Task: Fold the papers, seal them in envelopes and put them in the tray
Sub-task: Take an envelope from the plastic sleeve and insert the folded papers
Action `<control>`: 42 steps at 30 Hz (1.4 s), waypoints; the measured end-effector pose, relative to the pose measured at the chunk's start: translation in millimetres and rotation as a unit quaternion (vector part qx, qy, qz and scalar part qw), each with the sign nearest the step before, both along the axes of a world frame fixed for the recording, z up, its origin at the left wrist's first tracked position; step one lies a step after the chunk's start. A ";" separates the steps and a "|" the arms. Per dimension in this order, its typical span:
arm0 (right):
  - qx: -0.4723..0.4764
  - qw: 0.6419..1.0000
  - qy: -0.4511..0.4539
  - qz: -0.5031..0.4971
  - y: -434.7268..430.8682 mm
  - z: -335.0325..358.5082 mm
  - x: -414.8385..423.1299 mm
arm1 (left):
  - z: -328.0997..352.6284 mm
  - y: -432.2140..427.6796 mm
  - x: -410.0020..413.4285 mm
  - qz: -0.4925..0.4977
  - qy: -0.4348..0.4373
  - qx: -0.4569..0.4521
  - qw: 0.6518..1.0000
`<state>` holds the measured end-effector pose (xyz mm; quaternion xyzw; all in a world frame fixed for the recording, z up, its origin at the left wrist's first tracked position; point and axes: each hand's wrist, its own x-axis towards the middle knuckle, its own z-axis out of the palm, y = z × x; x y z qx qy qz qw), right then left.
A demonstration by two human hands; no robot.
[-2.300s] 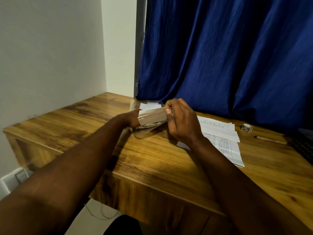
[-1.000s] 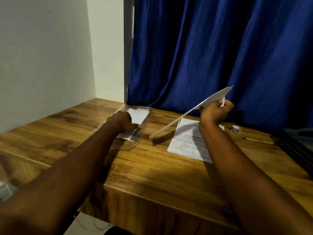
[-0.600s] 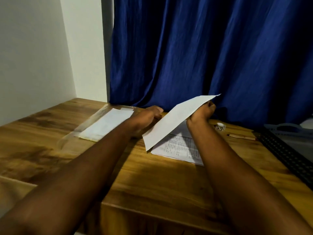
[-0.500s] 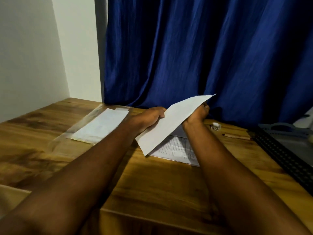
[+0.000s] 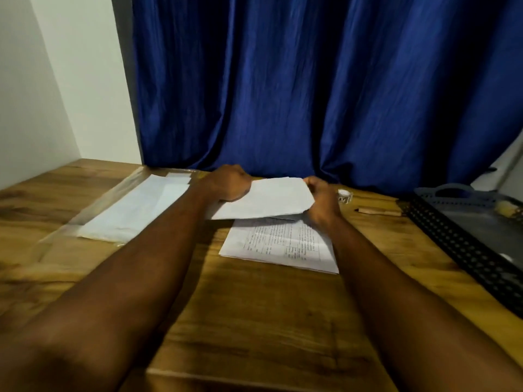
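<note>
Sheet of paper [image 5: 268, 199] — pinched at opposite edges by left hand [image 5: 229, 183] and right hand [image 5: 322, 200]

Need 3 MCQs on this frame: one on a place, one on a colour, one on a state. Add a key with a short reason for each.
1. Where does the tray stand on the desk?
A) at its right side
B) at its left side, by the wall
C) at the middle of its near edge

2. What colour is the curtain?
A) red
B) blue
C) green

3. What state is the top sheet in?
A) sealed in an envelope
B) lying untouched on the desk
C) held by the left hand and the right hand over the stack of printed papers

Key: 1 A, the dark perforated tray sits at the right edge of the view. 2 B, the folds behind the desk are deep blue. 3 C, each hand grips one end of the sheet, above the stack.
</note>
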<state>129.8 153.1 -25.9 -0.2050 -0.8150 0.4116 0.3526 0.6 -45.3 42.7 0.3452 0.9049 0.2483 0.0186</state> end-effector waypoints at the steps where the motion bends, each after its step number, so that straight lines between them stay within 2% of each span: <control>1: 0.088 0.996 -0.033 0.012 5.1 -11.0 0.8 | -9.0 -0.3 -1.8 -0.007 0.024 -0.011 1.000; 3: 0.210 0.973 -0.095 0.022 10.0 -20.2 0.0 | -32.2 1.3 -7.6 -0.034 0.059 -0.023 0.997; 4: 0.241 0.961 -0.132 0.020 9.1 -18.1 -1.1 | -43.1 2.0 -10.3 -0.032 0.056 -0.020 0.998; 7: 0.275 0.930 -0.241 0.041 4.5 -9.5 -1.5 | -58.3 2.6 -9.2 -0.028 0.031 0.024 0.999; 10: 0.317 0.880 -0.347 0.069 -4.3 -4.5 0.8 | -60.4 1.8 -7.4 -0.053 0.062 0.058 0.995; 14: 0.307 0.897 -0.313 0.064 -5.3 -4.7 0.4 | -68.4 6.9 -6.4 -0.087 0.059 0.042 0.994; 20: 0.267 0.936 -0.226 0.034 -3.1 -10.6 0.1 | -70.1 5.2 0.3 -0.125 -0.032 0.156 0.979; 24: 0.295 0.943 -0.128 -0.080 -5.3 -9.3 -0.1 | -69.7 3.9 -1.5 -0.127 -0.064 0.194 0.971; 28: 0.291 0.935 -0.038 -0.198 2.8 4.2 5.0 | -67.6 6.4 -2.2 -0.105 0.007 0.183 0.978; 30: 0.245 0.945 0.014 -0.216 5.6 14.6 13.1 | -67.0 6.1 -5.7 -0.100 0.048 0.159 0.981; 32: 0.188 0.961 0.058 -0.193 5.1 26.2 21.0 | -66.1 6.2 -8.2 -0.091 0.099 0.148 0.980; 35: 0.119 0.989 0.035 -0.075 4.6 35.0 26.6 | -61.5 7.7 -8.1 -0.075 0.154 0.171 0.970; 38: 0.196 0.979 -0.050 -0.036 4.9 30.4 28.6 | -62.0 9.2 -8.6 -0.052 0.181 0.192 0.963; 42: 0.316 0.936 -0.124 -0.097 12.0 18.3 26.3 | -65.7 7.6 -11.6 -0.025 0.167 0.192 0.967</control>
